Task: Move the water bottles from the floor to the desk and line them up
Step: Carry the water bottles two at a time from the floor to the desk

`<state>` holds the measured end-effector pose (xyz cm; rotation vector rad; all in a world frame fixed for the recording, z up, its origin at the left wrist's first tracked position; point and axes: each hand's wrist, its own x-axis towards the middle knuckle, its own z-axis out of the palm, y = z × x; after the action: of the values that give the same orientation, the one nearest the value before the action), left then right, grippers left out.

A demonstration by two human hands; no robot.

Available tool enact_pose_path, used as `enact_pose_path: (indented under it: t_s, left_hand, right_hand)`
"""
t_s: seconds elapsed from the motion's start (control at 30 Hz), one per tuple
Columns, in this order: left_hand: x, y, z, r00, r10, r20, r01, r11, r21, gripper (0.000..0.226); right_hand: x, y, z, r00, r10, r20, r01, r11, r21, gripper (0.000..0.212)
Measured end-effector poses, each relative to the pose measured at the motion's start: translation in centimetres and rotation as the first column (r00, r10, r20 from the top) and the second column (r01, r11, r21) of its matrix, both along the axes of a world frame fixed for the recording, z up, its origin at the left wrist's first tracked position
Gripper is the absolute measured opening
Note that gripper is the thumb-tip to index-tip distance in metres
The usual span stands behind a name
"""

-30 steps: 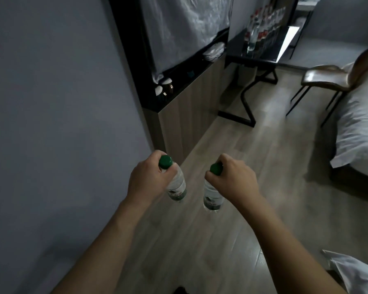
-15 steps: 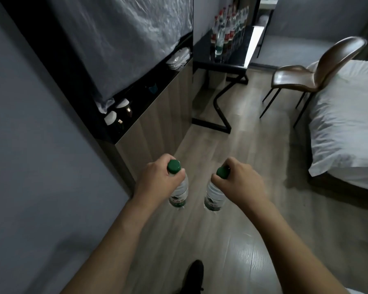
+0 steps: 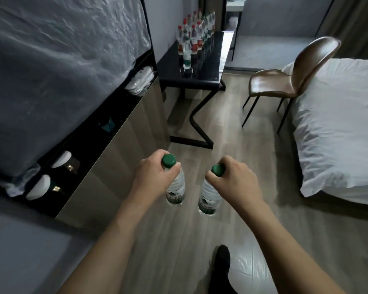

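Wood-look floor (image 3: 232, 128), black desk (image 3: 200, 68) ahead beside bed (image 3: 338, 124); left hand (image 3: 155, 177) and right hand (image 3: 236, 179) each gripping a green-capped bottle (image 3: 176, 187).

Hotel-type bedroom, looks like. Bed (image 3: 336, 128) with white linen on the right, brown moulded chair (image 3: 285, 77) on thin black legs just beside it. Black table (image 3: 200, 75) on a Z-shaped leg at the far wall, carrying rows of water bottles (image 3: 194, 37). Left side: long wood-fronted cabinet (image 3: 123, 149) with a black top, upturned cups (image 3: 61, 159) and folded white cloths (image 3: 140, 81) on it, and a large panel (image 3: 62, 60) wrapped in a plastic sheet above. Grey wood-plank floor (image 3: 242, 145), grey walls, dim lighting.
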<state>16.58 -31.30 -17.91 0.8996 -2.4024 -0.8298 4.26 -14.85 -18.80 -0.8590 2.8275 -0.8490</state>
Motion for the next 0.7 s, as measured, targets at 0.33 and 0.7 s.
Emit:
enact_pose_path:
  t_s: [0.33, 0.7]
  left_hand:
    - [-21.2, -5.5, 2.3, 0.998, -0.021, -0.052, 0.02, 0.999, -0.031, 0.023]
    - [-41.2, -15.8, 1.4, 0.995, -0.06, -0.075, 0.061, 0.998, 0.014, 0.019]
  right_hand:
    - [-20.6, -6.0, 2.1, 0.997, 0.038, -0.07, -0.041, 0.998, -0.045, 0.026]
    - [-42.0, -15.8, 0.8, 0.998, 0.01, -0.064, -0.01, 1.0, 0.002, 0.027]
